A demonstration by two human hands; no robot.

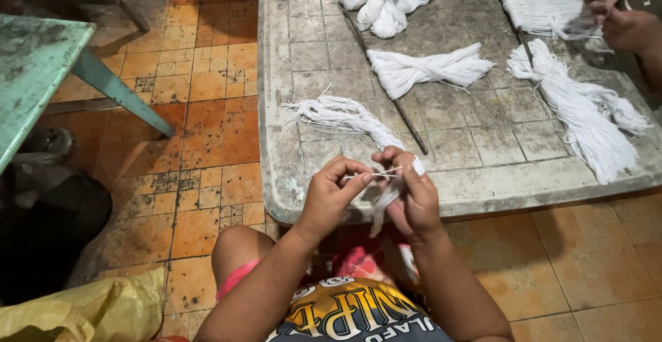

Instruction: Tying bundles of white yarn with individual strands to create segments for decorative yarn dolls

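Where bundles (345,116) lie, metal rod (386,80).

Bare arms, printed shirt (352,318), pink shorts (238,280)

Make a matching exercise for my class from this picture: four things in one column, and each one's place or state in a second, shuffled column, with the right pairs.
Things
1. thin white strand
2. thin dark rod
3. yellow bag
4. green table

Places or states
A. on the floor, bottom left
B. stretched between left hand and right hand
C. at the left edge, above the orange tiles
D. lying slantwise on the grey table among white thread bundles

Pairs: 1-B, 2-D, 3-A, 4-C
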